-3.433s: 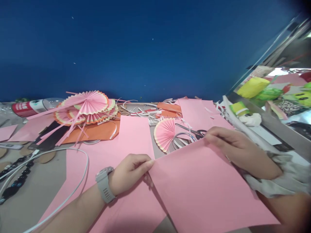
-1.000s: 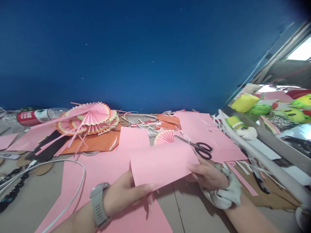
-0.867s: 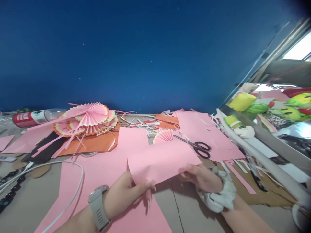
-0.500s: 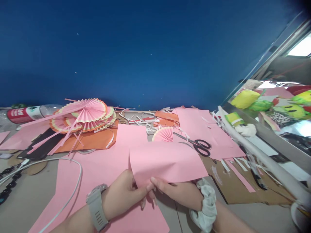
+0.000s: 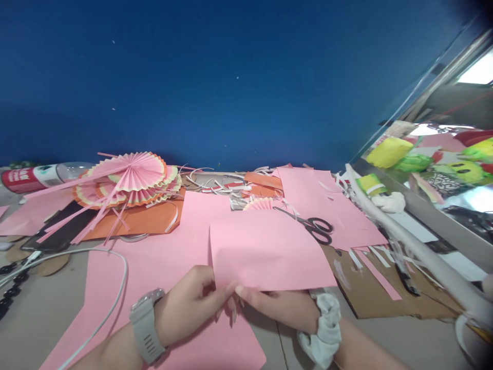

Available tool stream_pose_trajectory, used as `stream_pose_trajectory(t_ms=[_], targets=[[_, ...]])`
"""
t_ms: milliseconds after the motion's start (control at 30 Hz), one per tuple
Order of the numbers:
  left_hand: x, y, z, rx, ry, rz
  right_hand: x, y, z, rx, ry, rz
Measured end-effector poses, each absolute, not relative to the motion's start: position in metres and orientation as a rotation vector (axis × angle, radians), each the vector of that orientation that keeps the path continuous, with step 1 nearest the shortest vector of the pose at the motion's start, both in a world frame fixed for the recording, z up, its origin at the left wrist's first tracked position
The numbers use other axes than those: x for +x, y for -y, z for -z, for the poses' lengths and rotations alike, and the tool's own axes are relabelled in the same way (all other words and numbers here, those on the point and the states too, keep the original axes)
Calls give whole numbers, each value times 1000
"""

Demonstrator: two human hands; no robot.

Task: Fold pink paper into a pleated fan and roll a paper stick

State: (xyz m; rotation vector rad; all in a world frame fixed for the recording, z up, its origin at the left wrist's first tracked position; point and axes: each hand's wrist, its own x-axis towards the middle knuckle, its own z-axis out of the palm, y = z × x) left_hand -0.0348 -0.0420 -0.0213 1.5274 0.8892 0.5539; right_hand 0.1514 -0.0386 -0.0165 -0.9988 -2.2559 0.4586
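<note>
A sheet of pink paper (image 5: 269,252) is raised off the table, its near edge pinched between both my hands. My left hand (image 5: 188,303), with a grey watch at the wrist, closes thumb and fingers on that edge. Beside it, almost touching, my right hand (image 5: 265,306) grips the same edge with the thumb on top; its other fingers are partly hidden under the sheet. A pale scrunchie (image 5: 325,329) circles the right wrist. Under the hands lies a larger pink sheet (image 5: 146,272). Black-handled scissors (image 5: 318,228) rest just beyond the held sheet, and a small pleated fan (image 5: 258,204) shows behind it.
Folded paper fans (image 5: 138,177) with long pink strips lie at the left, near a bottle (image 5: 31,178), a black phone (image 5: 57,228) and a white cable (image 5: 123,277). At right are cardboard (image 5: 370,293), a cutter knife (image 5: 406,280) and a white bar (image 5: 408,241). A blue panel (image 5: 231,92) stands behind.
The held sheet's far edge has lifted and shifted slightly right, covering more of the small fan. Both hands keep their pinch on the near edge. The view has shifted a little.
</note>
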Motion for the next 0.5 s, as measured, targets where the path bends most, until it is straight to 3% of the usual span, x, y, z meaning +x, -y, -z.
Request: stream_pose_trajectory(t_ms=[500], targets=[[-41,34,23,1559,-1003,-450,180,23,11,-1411,2138,-1340]])
